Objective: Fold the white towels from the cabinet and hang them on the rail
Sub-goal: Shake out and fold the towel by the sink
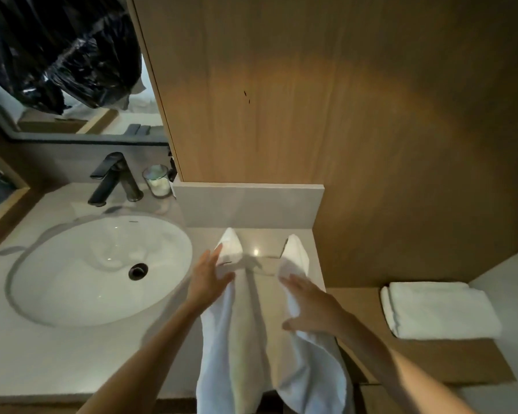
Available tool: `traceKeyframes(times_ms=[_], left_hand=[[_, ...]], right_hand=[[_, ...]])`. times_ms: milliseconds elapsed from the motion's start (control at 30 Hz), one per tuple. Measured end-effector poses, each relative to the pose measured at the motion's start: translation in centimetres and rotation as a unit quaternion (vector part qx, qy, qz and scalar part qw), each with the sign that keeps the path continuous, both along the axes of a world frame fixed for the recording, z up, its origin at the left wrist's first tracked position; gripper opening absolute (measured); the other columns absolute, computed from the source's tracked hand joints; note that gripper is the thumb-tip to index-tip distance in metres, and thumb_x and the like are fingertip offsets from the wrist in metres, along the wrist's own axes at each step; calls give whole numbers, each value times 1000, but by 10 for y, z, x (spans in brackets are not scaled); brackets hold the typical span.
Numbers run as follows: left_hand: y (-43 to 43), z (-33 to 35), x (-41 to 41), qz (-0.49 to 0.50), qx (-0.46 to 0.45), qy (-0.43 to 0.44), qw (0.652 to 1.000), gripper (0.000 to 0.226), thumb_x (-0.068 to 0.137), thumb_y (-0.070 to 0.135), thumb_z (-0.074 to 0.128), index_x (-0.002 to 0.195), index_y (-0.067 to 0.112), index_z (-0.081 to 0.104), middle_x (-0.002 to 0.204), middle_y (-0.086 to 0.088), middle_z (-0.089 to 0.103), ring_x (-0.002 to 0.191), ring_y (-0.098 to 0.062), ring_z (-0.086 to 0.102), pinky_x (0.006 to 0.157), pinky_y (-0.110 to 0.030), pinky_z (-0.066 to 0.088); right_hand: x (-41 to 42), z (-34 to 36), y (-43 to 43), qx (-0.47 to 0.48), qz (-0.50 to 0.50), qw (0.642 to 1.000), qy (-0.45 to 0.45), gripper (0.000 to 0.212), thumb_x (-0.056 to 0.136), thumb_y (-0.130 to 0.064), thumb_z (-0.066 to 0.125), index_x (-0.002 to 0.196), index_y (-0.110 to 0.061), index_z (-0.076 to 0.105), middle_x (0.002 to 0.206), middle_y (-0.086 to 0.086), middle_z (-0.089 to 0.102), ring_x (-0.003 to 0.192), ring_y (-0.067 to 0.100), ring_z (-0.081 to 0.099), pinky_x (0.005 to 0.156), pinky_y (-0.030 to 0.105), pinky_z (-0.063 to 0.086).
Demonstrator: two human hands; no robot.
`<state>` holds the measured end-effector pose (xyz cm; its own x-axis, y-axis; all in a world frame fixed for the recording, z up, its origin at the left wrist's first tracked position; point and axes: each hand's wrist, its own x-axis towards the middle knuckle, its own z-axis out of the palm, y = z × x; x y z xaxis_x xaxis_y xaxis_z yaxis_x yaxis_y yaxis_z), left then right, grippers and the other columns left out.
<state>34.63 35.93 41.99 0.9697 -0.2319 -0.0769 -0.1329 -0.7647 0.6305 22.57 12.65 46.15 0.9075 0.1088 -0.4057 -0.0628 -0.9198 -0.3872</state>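
Here, lower centre, left hand (209,279) and right hand (310,304) lie flat, fingers straight, on a white towel (222,354) spread over the tabletop (72,354) beside the sink (81,282).

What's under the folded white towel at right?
A brown wooden shelf shows beneath the folded towel, extending past its front edge. The surface directly under it is covered, so anything there cannot be seen.

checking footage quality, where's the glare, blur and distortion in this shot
Head view: warm light pools on the wood panel, corners fall dim; a glare spot sits on the counter beside the towel; left hand and right hand are motion-blurred; the wide lens bows the panel's edges.
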Motion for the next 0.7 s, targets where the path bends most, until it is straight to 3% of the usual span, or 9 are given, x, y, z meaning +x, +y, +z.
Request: traceKeyframes(times_ms=[100,167,233,333,433,533,600,633,700], left_hand=[[-7,-4,9,-11,23,-85,996,60,85,22,70,140,21,48,141,-14,48,125,-34,48,95,-44,48],[-12,1,13,-14,24,-113,993,41,86,19,67,127,19,62,125,-10,61,110,-33,58,84,-39,51],[-15,8,15,26,4,-100,995,18,92,22,60,102,14,72,104,-10,66,94,-33,62,72,-34,48],[-12,25,15,73,-74,-69,992,27,96,26,53,79,8,65,84,-8,61,80,-29,58,65,-29,34],[-4,57,21,80,-163,-102,978,39,95,30,54,66,3,54,61,-5,47,60,-23,44,57,-32,29],[4,101,25,86,-200,-166,962,43,96,25,56,60,7,41,59,-5,39,57,-17,35,55,-27,29],[9,127,24,99,-245,-202,943,46,96,22,56,60,16,28,60,2,28,57,-12,26,54,-23,26],[12,137,23,100,-271,-211,934,46,96,21,56,61,18,26,61,4,26,57,-10,24,54,-23,26],[19,144,23,90,-288,-220,928,45,96,20,57,62,18,27,62,4,26,58,-10,24,55,-23,26]], right_hand=[[-5,-6,6,-1,3,999,-35,89,79,-20,64,151,-34,14,159,-2,14,134,24,40,90,27,42],[-2,-11,8,0,-6,998,-62,77,77,-10,60,144,-29,27,148,3,29,108,26,57,75,29,46],[-1,-11,7,42,-63,994,-85,60,82,-5,56,134,-27,36,135,5,41,93,26,61,76,37,53],[-2,-5,-3,35,-126,984,-121,31,92,-4,50,115,-24,46,120,4,48,91,23,58,82,37,51],[0,12,-10,73,-187,963,-182,22,91,-5,55,99,-26,54,103,-1,59,84,14,56,75,27,44],[10,50,-3,274,-285,883,-253,15,89,-6,63,97,-17,67,82,-5,63,68,9,53,67,18,41],[18,77,6,426,-315,805,-268,16,90,-4,64,102,-13,70,85,1,67,75,7,58,71,17,45],[20,83,9,445,-320,787,-284,16,91,-4,63,102,-13,70,91,3,69,80,7,60,75,19,46],[21,82,13,351,-307,817,-339,20,93,-6,58,98,-20,71,101,1,68,87,7,59,80,24,46]])
